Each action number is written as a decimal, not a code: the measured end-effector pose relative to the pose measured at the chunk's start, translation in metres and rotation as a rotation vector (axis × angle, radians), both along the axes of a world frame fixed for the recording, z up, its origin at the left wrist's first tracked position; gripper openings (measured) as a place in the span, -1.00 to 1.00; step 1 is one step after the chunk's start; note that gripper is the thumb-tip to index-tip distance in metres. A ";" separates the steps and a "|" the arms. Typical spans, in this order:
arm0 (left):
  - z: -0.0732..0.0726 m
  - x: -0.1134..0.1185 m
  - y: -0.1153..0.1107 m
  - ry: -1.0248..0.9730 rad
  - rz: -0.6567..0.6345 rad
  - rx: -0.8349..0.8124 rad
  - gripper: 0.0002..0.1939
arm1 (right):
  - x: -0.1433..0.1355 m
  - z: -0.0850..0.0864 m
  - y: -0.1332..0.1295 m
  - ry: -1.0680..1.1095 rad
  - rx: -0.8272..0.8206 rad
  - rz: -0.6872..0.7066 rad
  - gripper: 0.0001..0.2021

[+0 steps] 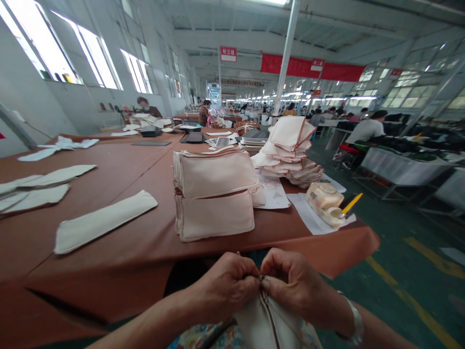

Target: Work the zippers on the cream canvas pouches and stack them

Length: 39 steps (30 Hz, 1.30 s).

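Just off the table's front edge, my left hand and my right hand pinch the top end of a cream fabric piece with a brown-edged seam or zipper line running down its middle. The fingertips of both hands nearly meet there, and they cover the exact spot being gripped. The piece hangs down over my lap. Straight beyond my hands, two neat stacks of folded cream fabric pieces sit one on the other. A single long cream piece lies flat on the left.
The brown-covered table stretches away ahead. A looser pile of brown-edged cream pieces stands right of the stacks. Near the right corner, a glue-stained plastic container with a yellow-handled tool rests on paper. Other people work farther back.
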<state>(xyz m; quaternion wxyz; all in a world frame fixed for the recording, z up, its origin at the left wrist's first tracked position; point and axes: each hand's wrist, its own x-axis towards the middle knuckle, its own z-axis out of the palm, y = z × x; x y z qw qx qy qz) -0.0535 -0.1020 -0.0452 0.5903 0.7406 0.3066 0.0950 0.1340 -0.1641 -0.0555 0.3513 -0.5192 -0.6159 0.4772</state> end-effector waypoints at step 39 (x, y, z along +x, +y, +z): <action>0.000 -0.005 -0.012 -0.389 -0.023 -0.423 -0.60 | 0.020 0.012 -0.008 0.232 0.050 0.291 -0.64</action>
